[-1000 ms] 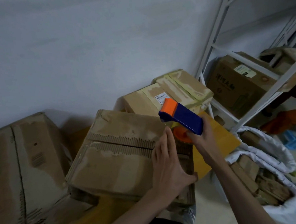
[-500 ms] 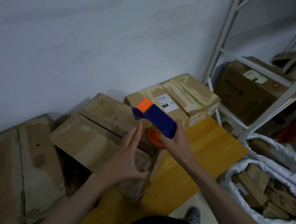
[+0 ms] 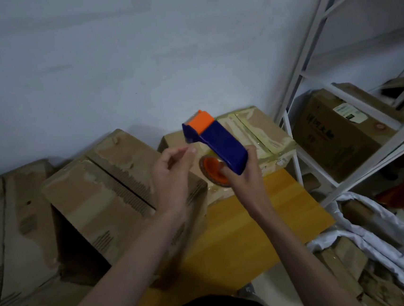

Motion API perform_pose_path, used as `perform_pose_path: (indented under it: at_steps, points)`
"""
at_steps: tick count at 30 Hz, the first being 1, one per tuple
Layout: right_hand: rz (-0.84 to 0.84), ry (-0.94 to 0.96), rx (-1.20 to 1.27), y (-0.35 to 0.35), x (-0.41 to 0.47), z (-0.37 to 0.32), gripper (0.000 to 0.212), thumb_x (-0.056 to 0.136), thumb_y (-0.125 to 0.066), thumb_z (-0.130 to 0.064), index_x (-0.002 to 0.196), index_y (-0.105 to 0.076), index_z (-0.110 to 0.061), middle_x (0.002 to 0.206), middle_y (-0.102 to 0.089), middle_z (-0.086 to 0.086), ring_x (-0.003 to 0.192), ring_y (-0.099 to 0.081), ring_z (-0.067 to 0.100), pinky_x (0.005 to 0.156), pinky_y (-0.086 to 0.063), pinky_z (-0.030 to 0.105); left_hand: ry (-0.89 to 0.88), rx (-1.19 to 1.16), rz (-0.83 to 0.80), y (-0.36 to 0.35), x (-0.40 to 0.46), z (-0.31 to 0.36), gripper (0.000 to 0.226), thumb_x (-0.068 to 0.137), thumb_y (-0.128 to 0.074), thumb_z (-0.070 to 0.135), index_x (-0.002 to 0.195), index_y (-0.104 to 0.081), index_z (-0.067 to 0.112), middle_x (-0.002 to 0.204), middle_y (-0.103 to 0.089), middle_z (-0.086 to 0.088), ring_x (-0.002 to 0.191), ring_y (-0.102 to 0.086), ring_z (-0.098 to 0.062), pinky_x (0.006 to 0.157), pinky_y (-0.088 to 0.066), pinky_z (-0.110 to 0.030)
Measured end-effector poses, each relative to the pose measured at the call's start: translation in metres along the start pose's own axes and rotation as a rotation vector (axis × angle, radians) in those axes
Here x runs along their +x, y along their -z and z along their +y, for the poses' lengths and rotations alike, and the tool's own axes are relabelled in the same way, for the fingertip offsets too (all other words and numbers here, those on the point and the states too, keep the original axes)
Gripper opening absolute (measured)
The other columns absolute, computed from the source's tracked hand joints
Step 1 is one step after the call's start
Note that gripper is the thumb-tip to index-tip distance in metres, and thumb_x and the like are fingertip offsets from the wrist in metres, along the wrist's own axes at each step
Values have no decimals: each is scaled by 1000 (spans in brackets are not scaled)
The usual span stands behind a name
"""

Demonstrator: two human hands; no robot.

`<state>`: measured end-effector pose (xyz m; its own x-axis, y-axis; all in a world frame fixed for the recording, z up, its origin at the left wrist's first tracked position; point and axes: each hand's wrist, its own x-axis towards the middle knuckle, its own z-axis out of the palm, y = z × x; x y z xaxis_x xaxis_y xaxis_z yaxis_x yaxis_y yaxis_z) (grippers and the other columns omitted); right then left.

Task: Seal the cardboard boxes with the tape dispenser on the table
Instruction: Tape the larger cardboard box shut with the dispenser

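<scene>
Head view: right hand (image 3: pixel 241 173) grips the dispenser (image 3: pixel 216 142) round its blue handle, fingers curled, orange head tilted up and away from the person. Left hand (image 3: pixel 170 170) is raised just left of the dispenser's head, fingers bent, thumb and forefinger close together at the tape end; can't tell if they actually pinch tape, it's clear and blurred.

Landmark = table (image 3: pixel 252 224), yellow wood. Dispenser is held above its far part, w/ the orange roll hub under the handle. Open-seam box (image 3: pixel 107 201) sits on the table's left part, top flaps meeting but untaped, under the left forearm. Taped box (image 3: pixel 255 133) is at the table's far edge, by the wall, behind the dispenser. Big box (image 3: pixel 11 233) is left of the table. White rack (image 3: pixel 312 80) stands right of the table w/ a carton (image 3: pixel 334 132) on a shelf. White sack (image 3: pixel 377 242) of cardboard scraps is on the floor, right of the table's near corner.
</scene>
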<state>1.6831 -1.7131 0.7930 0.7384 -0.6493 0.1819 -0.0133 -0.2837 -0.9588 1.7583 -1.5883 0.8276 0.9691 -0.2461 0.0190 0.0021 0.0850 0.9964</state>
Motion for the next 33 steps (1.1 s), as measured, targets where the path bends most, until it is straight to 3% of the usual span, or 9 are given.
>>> perform_pose_path:
  at_steps: [4, 9, 12, 17, 21, 25, 27, 30, 33]
  points:
    - [-2, -42, -10, 48, 26, 28, 56, 74, -70, -48, 109, -43, -14, 94, -54, 6, 71, -52, 6, 61, -48, 18, 226, -151, 25, -66, 10, -29, 22, 93, -70, 26, 109, -67, 11, 104, -71, -4, 94, -71, -12, 86, -58, -26]
    - [-29, -150, -77, 75, 49, 96, 47, 76, -71, -36, 107, -46, -11, 92, -51, 4, 70, -50, 7, 57, -46, 18, 269, 242, -173, -105, 22, -87, 28, 101, -55, 41, 121, -54, 20, 114, -59, 7, 106, -57, -7, 80, -46, -21]
    - [-100, -184, -91, 68, 62, 124, 53, 75, -77, -39, 106, -47, -9, 97, -53, 7, 74, -53, 10, 57, -45, 13, 300, 363, -120, -97, 37, -106, 32, 103, -51, 40, 128, -52, 19, 111, -54, 13, 98, -50, 3, 78, -41, -18]
    - [-238, -154, -173, 30, 92, 148, 54, 79, -80, -41, 111, -44, -16, 107, -52, 6, 94, -54, 18, 70, -43, 15, 254, 444, 16, -89, 59, -128, 30, 101, -55, 36, 121, -55, 14, 120, -57, 0, 100, -54, -4, 73, -38, -15]
    - [-340, -170, -265, 12, 116, 157, 60, 84, -79, -41, 117, -41, -9, 115, -45, 7, 91, -47, 10, 63, -36, 10, 384, 379, 239, -90, 80, -143, 27, 103, -54, 28, 122, -57, 9, 129, -47, -3, 105, -52, -14, 72, -39, -16]
    - [-422, -198, -367, 10, 125, 185, 66, 79, -78, -49, 118, -40, -12, 115, -48, 8, 98, -54, 19, 82, -55, 38, 585, 431, 284, -92, 92, -160, 13, 104, -50, 20, 108, -57, 10, 109, -45, 2, 103, -46, -18, 85, -39, -30]
    - [-458, -220, -412, 13, 124, 197, 67, 76, -74, -57, 116, -37, -17, 111, -48, 5, 98, -56, 22, 87, -55, 49, 651, 482, 242, -91, 93, -168, 15, 103, -49, 19, 100, -60, 10, 118, -53, -6, 105, -52, -23, 88, -43, -36]
    - [-520, -231, -363, 20, 123, 199, 64, 80, -76, -53, 115, -36, -18, 110, -48, 5, 91, -56, 15, 73, -52, 30, 711, 493, 189, -88, 94, -174, 21, 101, -49, 22, 112, -62, 10, 134, -53, -13, 114, -54, -28, 95, -47, -41]
    - [-560, -211, -339, 28, 125, 205, 63, 82, -76, -49, 119, -37, -17, 112, -52, 7, 94, -59, 16, 72, -49, 24, 733, 438, 142, -87, 90, -172, 17, 102, -48, 22, 114, -57, 13, 126, -53, -9, 108, -52, -23, 82, -41, -34]
